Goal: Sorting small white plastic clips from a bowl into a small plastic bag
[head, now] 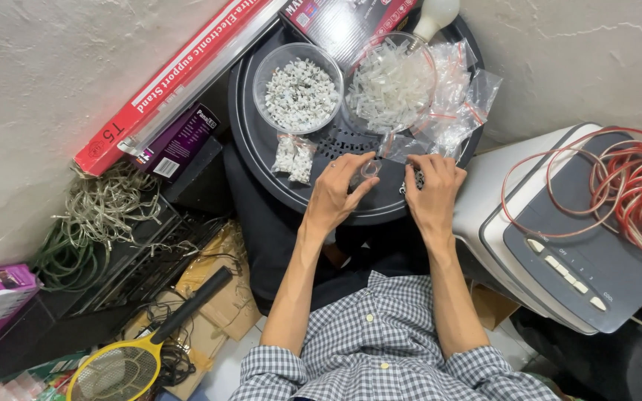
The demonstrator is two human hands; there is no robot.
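Observation:
My left hand (338, 191) rests on the round black tray (250, 141) and pinches a small clear plastic piece (370, 169) between thumb and fingers. My right hand (434, 189) lies beside it on the tray's near edge, fingers curled over something small and dark; what it holds is hidden. Just beyond the hands stand a clear bowl of small white clips (299, 89) and a clear bowl of translucent plastic pieces (394, 83). Two small bags of white clips (293, 157) lie to the left of my left hand.
Several empty clear zip bags (461, 96) lie at the tray's right. A long red box (172, 78) and a dark small box (180, 141) sit left. A grey appliance (559, 238) with coiled red-white cable (626, 186) stands right. Wire bundles (102, 215) and a yellow racket (124, 364) lie lower left.

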